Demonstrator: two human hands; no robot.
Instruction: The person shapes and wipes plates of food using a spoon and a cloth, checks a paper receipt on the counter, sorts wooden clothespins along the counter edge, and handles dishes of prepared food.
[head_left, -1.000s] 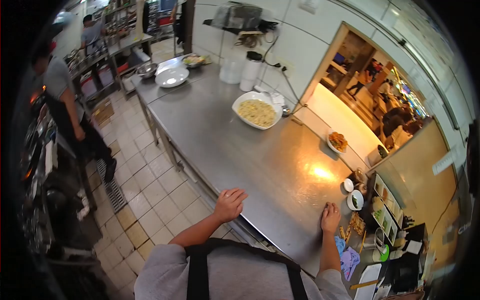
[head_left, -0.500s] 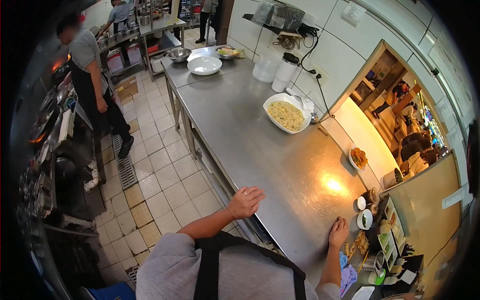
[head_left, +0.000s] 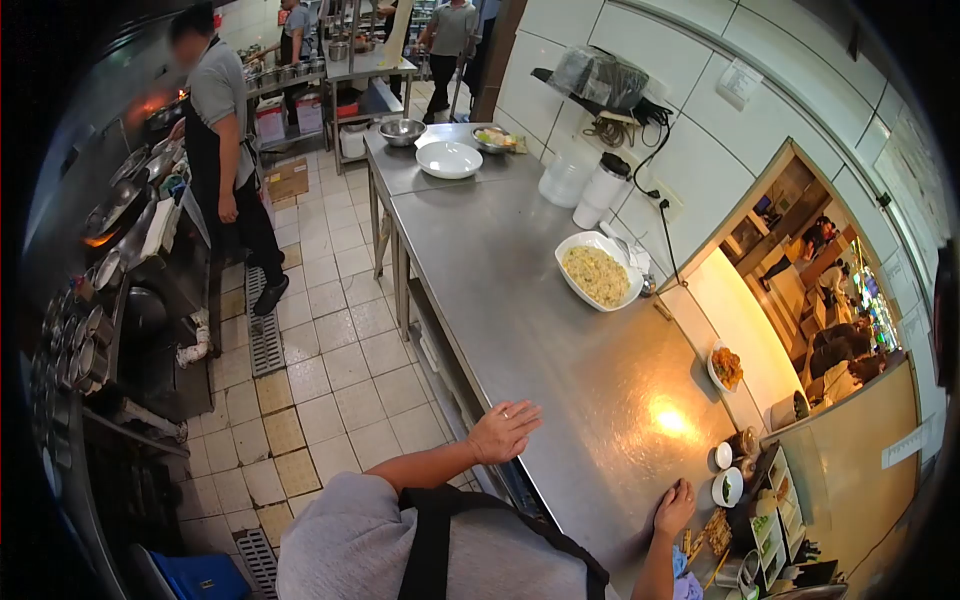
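My left hand (head_left: 505, 432) is at the near edge of the steel table (head_left: 500, 290), fingers stretched out with a ring on one, holding nothing. Resting on the tabletop farther right, my right hand (head_left: 675, 508) has its fingers extended and nothing in it. Just beyond it are a small white bowl with something green (head_left: 728, 487) and a smaller white cup (head_left: 723, 456). A square white bowl of fried rice (head_left: 600, 272) stands by the wall. On the ledge of the lit window sits a white dish of orange-red food (head_left: 726, 369).
An empty white bowl (head_left: 449, 160) and metal bowls (head_left: 402, 132) stand at the table's far end. White containers (head_left: 600, 190) are against the wall. A person in a dark apron (head_left: 225, 130) stands at the stove on the left. Topping trays (head_left: 775, 520) are at the right.
The view has swung left, so the table and bowls appear farther right and more of the far kitchen shows. Both hands keep nearly the same places and poses.
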